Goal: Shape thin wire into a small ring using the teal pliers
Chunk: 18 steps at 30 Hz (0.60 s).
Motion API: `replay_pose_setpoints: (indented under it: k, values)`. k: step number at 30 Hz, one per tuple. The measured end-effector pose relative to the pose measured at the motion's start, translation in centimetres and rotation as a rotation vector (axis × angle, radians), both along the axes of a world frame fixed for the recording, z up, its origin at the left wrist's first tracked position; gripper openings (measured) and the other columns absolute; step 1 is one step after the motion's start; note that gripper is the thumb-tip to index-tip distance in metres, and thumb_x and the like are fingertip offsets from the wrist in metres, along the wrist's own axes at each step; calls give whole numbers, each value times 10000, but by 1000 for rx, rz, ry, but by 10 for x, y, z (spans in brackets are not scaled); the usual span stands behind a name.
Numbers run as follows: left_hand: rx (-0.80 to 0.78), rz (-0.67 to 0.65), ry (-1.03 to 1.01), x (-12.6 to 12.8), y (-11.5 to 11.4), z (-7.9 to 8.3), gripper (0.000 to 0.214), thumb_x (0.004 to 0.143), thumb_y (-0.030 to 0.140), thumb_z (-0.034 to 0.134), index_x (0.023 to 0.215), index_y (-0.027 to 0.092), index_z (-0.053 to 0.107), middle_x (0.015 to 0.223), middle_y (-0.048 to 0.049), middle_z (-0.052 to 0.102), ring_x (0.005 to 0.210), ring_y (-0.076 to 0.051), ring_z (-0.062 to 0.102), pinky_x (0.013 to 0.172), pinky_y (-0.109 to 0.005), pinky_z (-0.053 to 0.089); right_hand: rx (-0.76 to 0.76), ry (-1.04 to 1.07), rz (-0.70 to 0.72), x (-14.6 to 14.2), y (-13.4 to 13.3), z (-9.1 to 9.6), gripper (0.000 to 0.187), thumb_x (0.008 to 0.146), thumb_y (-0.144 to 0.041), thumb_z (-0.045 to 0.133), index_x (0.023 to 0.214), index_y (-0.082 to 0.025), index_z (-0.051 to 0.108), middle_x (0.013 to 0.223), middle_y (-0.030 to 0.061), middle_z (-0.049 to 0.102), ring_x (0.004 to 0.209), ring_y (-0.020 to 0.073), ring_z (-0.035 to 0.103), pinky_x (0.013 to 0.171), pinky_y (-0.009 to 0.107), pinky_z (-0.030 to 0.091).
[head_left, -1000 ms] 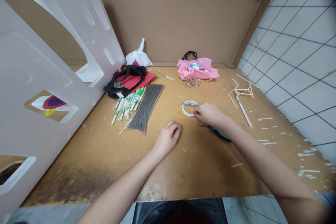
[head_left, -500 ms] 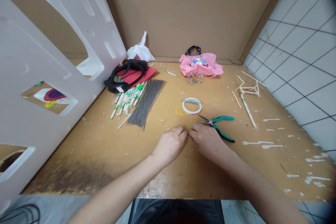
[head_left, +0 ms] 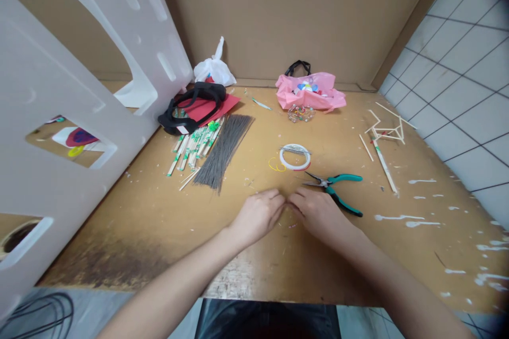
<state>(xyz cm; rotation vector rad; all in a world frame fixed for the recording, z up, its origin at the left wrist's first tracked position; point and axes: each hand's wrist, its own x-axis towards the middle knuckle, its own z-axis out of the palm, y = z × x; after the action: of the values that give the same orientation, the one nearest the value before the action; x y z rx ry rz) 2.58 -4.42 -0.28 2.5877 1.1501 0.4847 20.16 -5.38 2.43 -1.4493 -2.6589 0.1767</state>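
My left hand (head_left: 260, 213) and my right hand (head_left: 314, 212) meet fingertip to fingertip above the middle of the table, both closed in a pinch. Whatever they pinch is too small or too hidden to name. Just beyond my right hand lie long-nose pliers (head_left: 328, 182) with teal handles, jaws spread. Farther back is a white ring-shaped coil (head_left: 295, 157) with thin grey pieces across it and a loop of yellow thread (head_left: 275, 164) beside it. A few tiny pink bits (head_left: 293, 226) rest on the wood below my hands.
At left lie a bundle of grey wires (head_left: 225, 153), wrapped chopsticks (head_left: 194, 147) and a black strap (head_left: 175, 116). A pink bag (head_left: 324, 96) and a white bag (head_left: 214, 71) stand at the back. A stick frame (head_left: 385, 135) lies right; a white plastic panel (head_left: 79, 111) rises left.
My hands stay together in nearly the same place, with the fingers slightly shifted. The view has tilted and turned a little, so the things on the table appear displaced.
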Motion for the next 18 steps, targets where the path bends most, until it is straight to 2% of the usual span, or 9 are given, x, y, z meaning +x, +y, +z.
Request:
replay_pose_setpoints:
  k: [3, 5, 8, 11, 15, 18]
  values:
    - [-132, 6, -187, -4, 4, 6, 228, 900, 228, 375, 836, 158, 583, 795, -46, 580, 737, -141, 542, 671, -248, 418, -121, 237, -34, 3, 6, 4, 176, 858, -184, 452, 773, -167, 605, 738, 34, 607, 667, 134, 541, 589, 245, 346]
    - [-240, 45, -344, -5, 6, 10, 190, 877, 230, 427, 798, 158, 584, 758, -35, 582, 725, -131, 536, 669, -241, 420, -265, 420, -91, 4, 10, 5, 128, 827, -210, 501, 785, -174, 617, 719, 18, 621, 658, 126, 546, 596, 236, 373]
    - [-541, 119, -597, -4, 7, 14, 182, 839, 287, 497, 749, 146, 568, 672, -8, 559, 582, -90, 495, 548, -205, 408, -575, 689, -206, 5, 14, 5, 137, 802, -300, 547, 784, -176, 604, 622, -10, 600, 587, 120, 550, 561, 237, 410]
    - [-870, 145, -808, -4, 8, 16, 244, 792, 373, 555, 760, 131, 555, 646, 10, 542, 467, -50, 438, 418, -169, 356, -840, 920, -246, 6, 17, 6, 193, 770, -359, 591, 767, -166, 582, 582, -28, 574, 542, 105, 551, 556, 245, 453]
    - [-1049, 159, -967, -5, 11, 17, 306, 710, 408, 647, 752, 115, 568, 648, 6, 561, 470, -43, 451, 424, -168, 396, -995, 1047, -254, 7, 20, 7, 247, 712, -389, 654, 744, -155, 585, 571, -33, 579, 515, 92, 550, 546, 251, 477]
    - [-1132, 157, -992, -7, 13, 17, 312, 678, 388, 682, 767, 104, 591, 651, -3, 583, 477, -44, 469, 428, -167, 406, -1065, 1076, -271, 8, 23, 6, 271, 679, -391, 684, 756, -148, 592, 562, -31, 588, 501, 91, 552, 526, 251, 482]
